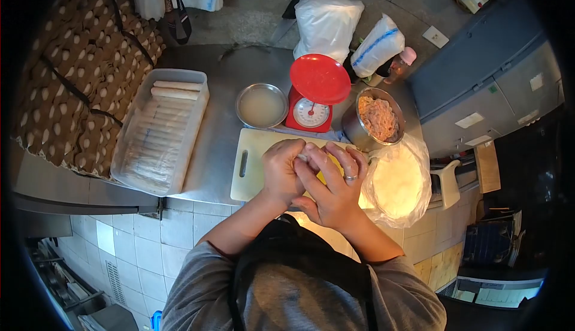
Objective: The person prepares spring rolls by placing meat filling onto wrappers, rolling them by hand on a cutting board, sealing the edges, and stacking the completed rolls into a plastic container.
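My left hand [283, 166] is closed over the cutting board [254, 145]. A small whitish bit shows at its fingertips, too hidden to name. My right hand [338, 190], a ring on one finger, reaches across to it with fingers apart, and its fingertips touch the left hand. Under my right hand a patch of yellow shows on the board. Beside that hand lies a stack of pale round wrappers [395, 184] in a clear plastic bag. Just beyond the board stand a steel bowl [262, 105] of cloudy liquid and a red kitchen scale [310, 112].
On the left, a lidless plastic container [197, 115] holds several long pale rolls. Trays of eggs [84, 73] are stacked beside it. A steel pot [359, 130] of orange shredded filling stands right of the scale. White plastic bags [326, 25] lean at the back wall. Grey cabinets [479, 91] flank the right.
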`<state>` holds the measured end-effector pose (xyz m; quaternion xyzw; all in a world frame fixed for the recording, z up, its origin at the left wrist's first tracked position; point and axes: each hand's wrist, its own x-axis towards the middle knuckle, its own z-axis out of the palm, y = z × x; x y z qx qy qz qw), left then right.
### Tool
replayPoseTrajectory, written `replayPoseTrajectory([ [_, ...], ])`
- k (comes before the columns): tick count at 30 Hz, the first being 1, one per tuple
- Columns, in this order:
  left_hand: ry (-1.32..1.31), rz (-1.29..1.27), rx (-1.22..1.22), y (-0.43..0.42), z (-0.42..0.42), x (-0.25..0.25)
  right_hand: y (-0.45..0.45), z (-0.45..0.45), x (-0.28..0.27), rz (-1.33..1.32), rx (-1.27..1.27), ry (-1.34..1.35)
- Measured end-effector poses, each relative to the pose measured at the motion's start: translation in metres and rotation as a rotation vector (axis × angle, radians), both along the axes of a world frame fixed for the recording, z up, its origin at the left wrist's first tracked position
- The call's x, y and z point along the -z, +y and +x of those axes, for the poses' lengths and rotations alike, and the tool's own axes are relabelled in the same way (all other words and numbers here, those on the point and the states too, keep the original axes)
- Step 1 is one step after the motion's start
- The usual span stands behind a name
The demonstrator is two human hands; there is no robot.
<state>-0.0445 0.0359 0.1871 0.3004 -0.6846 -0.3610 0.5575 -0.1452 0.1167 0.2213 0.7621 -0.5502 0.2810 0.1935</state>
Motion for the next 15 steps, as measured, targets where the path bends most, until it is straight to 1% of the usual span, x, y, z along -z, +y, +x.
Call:
replayPoseTrajectory([
  [3, 0.024, -0.061, -0.026, -0.004, 0.000, 0.002, -0.008, 0.001, 0.005, -0.002, -0.032, 0.018],
  [6, 0.011, -0.058, -0.019, -0.010, 0.001, 0.014, -0.021, -0.015, 0.001, 0.169, -0.167, -0.091],
  [8, 0.007, 0.070, 0.033, -0.016, 0.003, 0.012, -0.036, -0.042, 0.008, 0.261, -0.371, -0.701],
  [9, 0.007, 0.133, 0.057, -0.020, 0.004, 0.008, -0.040, -0.047, 0.019, 0.335, -0.405, -0.877],
  [10, 0.062, 0.267, 0.155, -0.024, 0.008, -0.001, -0.044, -0.052, 0.030, 0.395, -0.432, -1.062],
  [12, 0.302, 0.504, 0.143, -0.036, 0.009, -0.009, -0.052, -0.044, 0.066, 0.576, -0.349, -1.176],
  [13, 0.420, 0.623, 0.141, -0.042, 0.009, -0.011, -0.055, -0.035, 0.085, 0.587, -0.310, -0.945],
  [14, 0.522, 0.653, 0.154, -0.049, 0.011, -0.009, -0.055, -0.030, 0.101, 0.594, -0.269, -0.714],
  [15, 0.624, 0.683, 0.165, -0.056, 0.015, -0.001, -0.053, -0.032, 0.113, 0.684, -0.200, -0.755],
])
